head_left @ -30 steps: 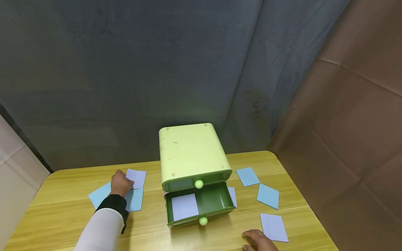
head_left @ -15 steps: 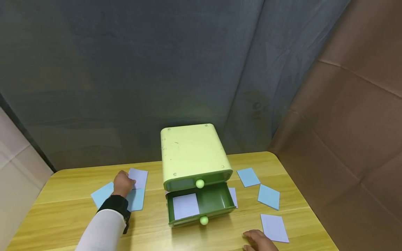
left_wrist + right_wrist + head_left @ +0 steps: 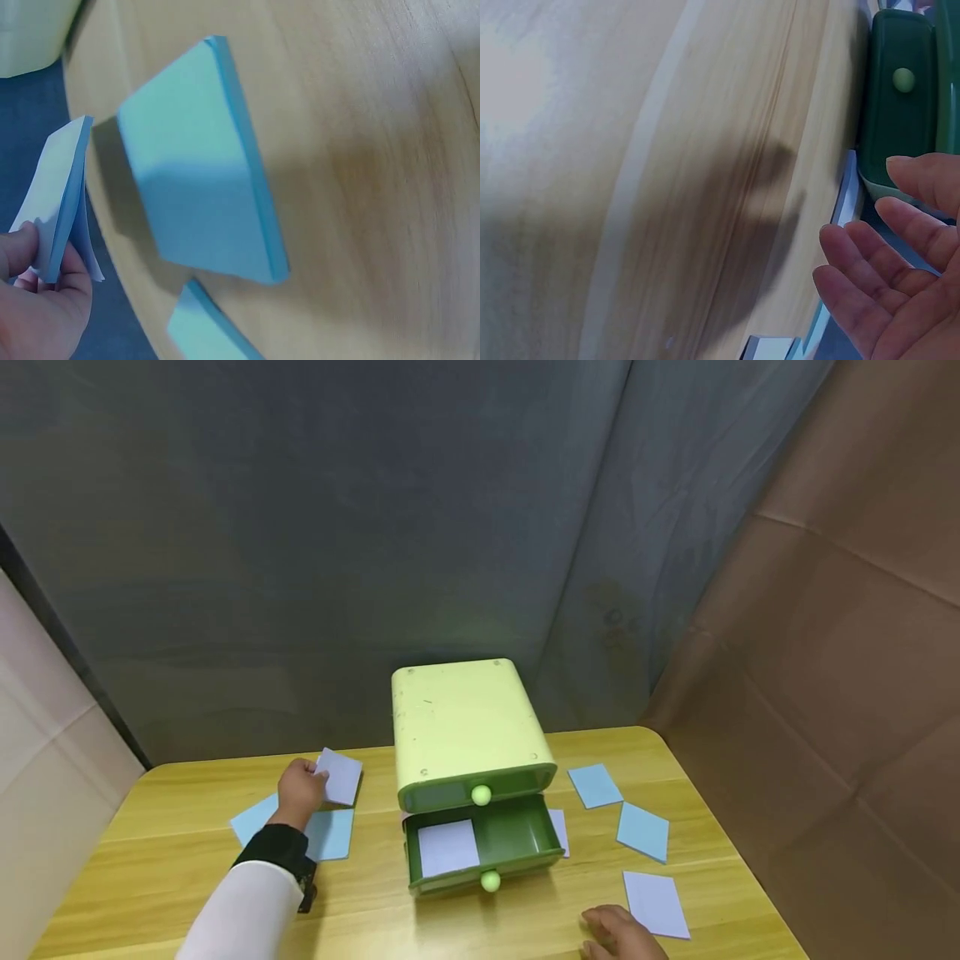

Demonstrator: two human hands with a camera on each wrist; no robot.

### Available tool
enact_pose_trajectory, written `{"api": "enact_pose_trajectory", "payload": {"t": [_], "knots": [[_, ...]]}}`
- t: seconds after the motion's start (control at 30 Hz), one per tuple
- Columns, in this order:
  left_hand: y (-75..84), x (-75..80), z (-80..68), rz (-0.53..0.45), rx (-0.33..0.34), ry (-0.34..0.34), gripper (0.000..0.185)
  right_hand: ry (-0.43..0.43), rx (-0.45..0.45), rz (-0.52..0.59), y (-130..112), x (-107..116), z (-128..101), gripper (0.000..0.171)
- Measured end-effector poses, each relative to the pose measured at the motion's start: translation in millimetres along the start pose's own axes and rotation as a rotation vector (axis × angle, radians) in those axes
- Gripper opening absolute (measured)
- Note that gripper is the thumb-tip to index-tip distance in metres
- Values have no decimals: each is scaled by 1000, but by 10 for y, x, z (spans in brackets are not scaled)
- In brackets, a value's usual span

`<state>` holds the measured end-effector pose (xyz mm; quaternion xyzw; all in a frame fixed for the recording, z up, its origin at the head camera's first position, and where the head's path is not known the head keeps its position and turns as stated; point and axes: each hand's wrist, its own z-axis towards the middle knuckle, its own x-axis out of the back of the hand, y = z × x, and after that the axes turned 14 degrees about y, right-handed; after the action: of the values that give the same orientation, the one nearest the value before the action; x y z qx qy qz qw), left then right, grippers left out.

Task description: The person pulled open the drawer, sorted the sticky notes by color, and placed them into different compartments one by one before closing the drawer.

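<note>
My left hand pinches a lavender sticky-note pad between thumb and fingers, raised and tilted above the table's back left. In the left wrist view a loose sheet hangs apart from the underside of that lavender pad. Beneath the hand lie two blue sticky-note pads, one to the right and one to the left, partly covered by the arm. My right hand is relaxed over the front right, holding nothing, its fingers loosely bent in the right wrist view. Beside it lies another lavender pad.
A light green two-drawer cabinet stands mid-table. Its lower drawer is pulled out, with a lavender pad inside. Right of it lie two more blue pads and a partly hidden lavender pad. Cloth curtains border the table.
My left hand has lifted the lavender pad off the table, tilting it, and a shadow now shows beneath it. The head view has shifted slightly. My right hand has stayed almost still.
</note>
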<state>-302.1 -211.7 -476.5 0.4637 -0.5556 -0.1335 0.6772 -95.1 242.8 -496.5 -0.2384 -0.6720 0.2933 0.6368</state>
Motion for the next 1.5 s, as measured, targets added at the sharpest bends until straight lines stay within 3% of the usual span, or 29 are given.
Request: {"api": "enact_pose_trajectory", "payload": {"t": [0.23,0.47,0.7,1.0,1.5], "knots": [[44,118,40,-64,-19,33,17,7,1,13,-48,36,132,40],[185,199,46,-97,17,-15,20,46,5,-44,-78,73,281,36],[255,319,9,-142,-55,-67,21,105,-55,-47,-161,59,386,37],[302,459,-207,-173,-152,-117,20,114,-31,-49,-216,59,472,36],[555,624,-631,-214,-292,-95,15,143,-56,-72,-254,60,465,35]]}}
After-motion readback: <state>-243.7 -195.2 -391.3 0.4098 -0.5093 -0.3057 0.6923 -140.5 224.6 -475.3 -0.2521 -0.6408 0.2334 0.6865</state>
